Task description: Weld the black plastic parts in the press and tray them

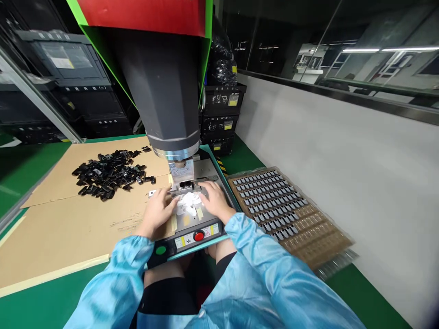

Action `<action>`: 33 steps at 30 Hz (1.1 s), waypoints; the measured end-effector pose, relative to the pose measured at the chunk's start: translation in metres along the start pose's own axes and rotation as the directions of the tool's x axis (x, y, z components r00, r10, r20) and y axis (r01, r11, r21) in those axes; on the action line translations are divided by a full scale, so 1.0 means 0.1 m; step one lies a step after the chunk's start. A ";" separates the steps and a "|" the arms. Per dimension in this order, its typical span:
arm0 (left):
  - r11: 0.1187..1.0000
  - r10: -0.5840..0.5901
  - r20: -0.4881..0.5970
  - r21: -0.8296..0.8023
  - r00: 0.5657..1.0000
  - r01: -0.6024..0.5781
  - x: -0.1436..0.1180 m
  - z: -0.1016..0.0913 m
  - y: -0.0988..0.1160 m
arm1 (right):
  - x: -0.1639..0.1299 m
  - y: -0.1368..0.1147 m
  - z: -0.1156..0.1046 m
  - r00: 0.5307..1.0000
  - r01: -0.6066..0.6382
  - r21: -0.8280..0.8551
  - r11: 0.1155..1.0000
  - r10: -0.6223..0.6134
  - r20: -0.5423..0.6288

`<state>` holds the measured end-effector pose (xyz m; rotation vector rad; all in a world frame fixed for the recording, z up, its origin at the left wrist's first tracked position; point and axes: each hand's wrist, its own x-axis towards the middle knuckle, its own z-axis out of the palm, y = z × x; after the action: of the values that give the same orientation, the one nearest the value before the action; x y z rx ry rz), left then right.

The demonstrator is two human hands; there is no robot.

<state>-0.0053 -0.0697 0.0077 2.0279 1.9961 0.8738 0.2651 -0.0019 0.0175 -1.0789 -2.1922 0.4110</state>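
A press machine's metal head [181,171] stands over a small fixture [185,185] with a dark part in it. My left hand [158,211] is at the left side of this fixture, fingers stretched forward and thumb apart. At the fixture's right side is my right hand [215,200], its fingers extended and thumb spread toward the middle. I see nothing held in either hand, though some fingertips are partly hidden. Between the hands, several flat white pieces [188,203] lie in a loose pile on the metal base plate [202,221].
Black plastic parts [111,173] are heaped on cardboard [78,224] at the left. A tray [318,237] at the right holds rows of grey pieces [270,196]. A red button [199,236] and a green button [160,250] sit on the machine's front. Black crates [219,125] stand behind.
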 end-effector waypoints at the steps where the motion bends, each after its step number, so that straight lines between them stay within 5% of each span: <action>1: 1.000 -0.005 -0.002 -0.022 1.000 0.005 -0.16 -0.07 -0.09 | -0.15 0.10 -0.13 1.000 0.008 0.016 1.000 -0.008 0.001; 6: 0.992 0.101 0.216 0.057 0.971 -0.116 -1.03 -0.24 -0.57 | -0.92 0.59 -0.66 0.983 0.006 -0.064 0.998 0.006 0.185; 11: 0.969 0.107 0.235 0.194 0.966 -0.154 -1.36 -0.15 -0.71 | -1.23 0.74 -0.70 0.962 0.018 -0.201 0.979 0.038 0.269; 19: 0.976 0.093 0.187 0.177 0.978 -0.126 -1.25 -0.11 -0.51 | -1.07 0.36 -0.52 0.970 0.037 -0.228 0.973 0.019 0.243; 25: 0.983 0.072 0.128 0.161 0.989 -0.093 -0.87 0.20 -0.12 | -0.68 -0.10 0.04 0.963 -0.050 -0.267 0.962 0.118 0.243; 33: 0.976 0.032 0.106 0.210 0.994 -0.054 -0.56 0.62 0.15 | -0.28 -0.33 0.59 0.939 -0.163 -0.338 0.927 0.251 0.234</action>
<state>0.0427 -0.1074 -0.0514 2.1864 2.0741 0.5709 0.2184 -0.0442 -0.0202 -1.5177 -2.4525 0.3249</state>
